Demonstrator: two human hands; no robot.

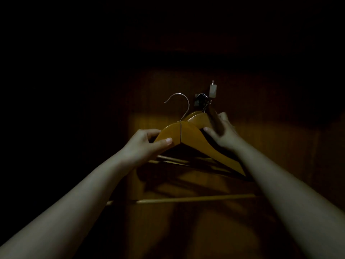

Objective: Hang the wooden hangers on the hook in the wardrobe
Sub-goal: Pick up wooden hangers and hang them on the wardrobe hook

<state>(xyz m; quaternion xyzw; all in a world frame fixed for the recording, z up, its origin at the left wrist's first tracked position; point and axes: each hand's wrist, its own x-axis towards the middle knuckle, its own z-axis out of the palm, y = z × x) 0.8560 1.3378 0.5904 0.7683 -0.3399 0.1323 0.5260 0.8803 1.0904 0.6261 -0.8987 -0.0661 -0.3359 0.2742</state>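
Note:
A wooden hanger with a metal hook is held up in front of the dark wardrobe back wall. My left hand grips its left shoulder, thumb on the front face. Behind it, more wooden hangers hang from a wall hook on the wardrobe panel. My right hand reaches to those hung hangers and touches them; its fingers look blurred, so whether it holds them is unclear. The held hanger's metal hook is free, left of the wall hook.
A pale peg-like fitting sits on the wall just above the wall hook. A wooden crossbar runs lower down. The lit brown wardrobe panel is ahead; everything to the left and above is in darkness.

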